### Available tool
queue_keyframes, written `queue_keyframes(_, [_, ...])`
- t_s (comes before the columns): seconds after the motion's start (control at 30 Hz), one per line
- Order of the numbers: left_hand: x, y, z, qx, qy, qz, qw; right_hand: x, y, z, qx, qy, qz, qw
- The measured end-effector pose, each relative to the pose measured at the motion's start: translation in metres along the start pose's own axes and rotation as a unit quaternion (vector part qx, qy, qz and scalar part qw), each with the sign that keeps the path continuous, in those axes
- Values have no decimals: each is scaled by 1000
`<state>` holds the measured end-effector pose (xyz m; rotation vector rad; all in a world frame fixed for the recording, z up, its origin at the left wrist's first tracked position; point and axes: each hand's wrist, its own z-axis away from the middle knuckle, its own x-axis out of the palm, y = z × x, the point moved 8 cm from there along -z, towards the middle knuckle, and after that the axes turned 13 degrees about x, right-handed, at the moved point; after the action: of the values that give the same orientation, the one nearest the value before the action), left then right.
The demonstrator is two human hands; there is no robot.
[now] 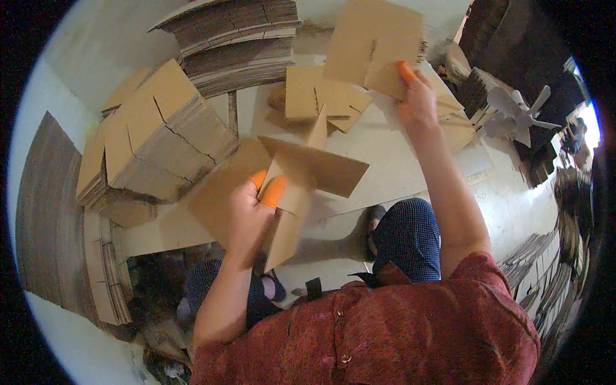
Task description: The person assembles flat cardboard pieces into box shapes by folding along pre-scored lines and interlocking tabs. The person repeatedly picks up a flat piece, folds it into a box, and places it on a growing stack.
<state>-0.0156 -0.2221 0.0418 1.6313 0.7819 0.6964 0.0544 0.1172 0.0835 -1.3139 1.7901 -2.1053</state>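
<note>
My left hand (252, 212), with orange finger covers on its thumb and a finger, pinches a cardboard divider (335, 168) made of slotted pieces crossed into one another. The divider is held up in front of my body, tilted. Farther off to the right, my right hand (418, 99), also with an orange cover on one finger, grips the near edge of a flat slotted cardboard sheet (366, 48). A short slit runs in from that sheet's lower edge. The sheet and the divider are apart.
Tall stacks of slotted cardboard (151, 138) stand on the left. A small stack (301, 93) sits at the far middle of the pale table (378, 147). Bigger piles (237, 48) rise behind. A grey-white fan (518, 115) stands at the right, with loose cardboard strips (532, 263) below it.
</note>
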Motion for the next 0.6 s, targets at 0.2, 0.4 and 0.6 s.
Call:
queue_keyframes(0.2, [2, 1, 2, -10, -29, -35, 999, 56, -22, 164, -8, -31, -56, 998])
queue_keyframes(0.4, [15, -14, 22, 22, -145, 230, 962, 63, 39, 199, -79, -88, 31, 992])
queue_keyframes(0.6, [49, 40, 85, 305, -61, -269, 911, 58, 42, 201, -117, -90, 141, 979])
